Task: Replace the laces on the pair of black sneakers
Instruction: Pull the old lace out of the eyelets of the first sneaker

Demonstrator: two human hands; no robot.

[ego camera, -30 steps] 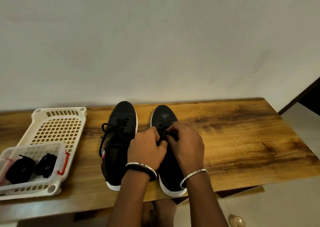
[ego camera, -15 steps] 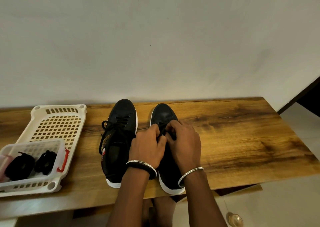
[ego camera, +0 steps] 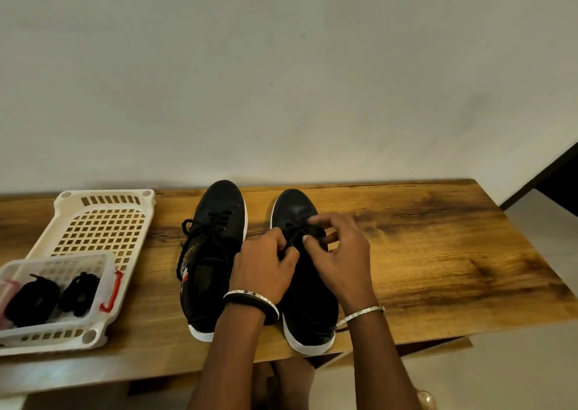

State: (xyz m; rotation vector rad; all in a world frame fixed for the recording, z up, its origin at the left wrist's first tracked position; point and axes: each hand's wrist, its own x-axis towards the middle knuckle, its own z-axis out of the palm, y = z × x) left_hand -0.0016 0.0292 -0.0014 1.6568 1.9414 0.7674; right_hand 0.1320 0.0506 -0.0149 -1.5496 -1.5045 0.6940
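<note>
Two black sneakers with white soles stand side by side on the wooden table (ego camera: 438, 253), toes toward the wall. The left sneaker (ego camera: 215, 247) is laced, its bow hanging loose over its left side. Over the right sneaker (ego camera: 308, 309) both my hands work the black lace (ego camera: 300, 231). My left hand (ego camera: 266, 269) pinches a strand of it between thumb and fingers. My right hand (ego camera: 337, 253) pinches another part of the lace, with its other fingers spread. The hands hide most of this shoe's eyelets.
A white perforated plastic tray (ego camera: 103, 222) lies at the left of the table. A smaller white basket (ego camera: 106, 272) with a red clip sits in it, holding two coiled black laces (ego camera: 53, 297). A plain wall stands directly behind the table. The table's near edge is close under the heels.
My hands have come apart a little over the right sneaker: the right hand's fingers have spread and a stretch of lace now shows between the two hands.
</note>
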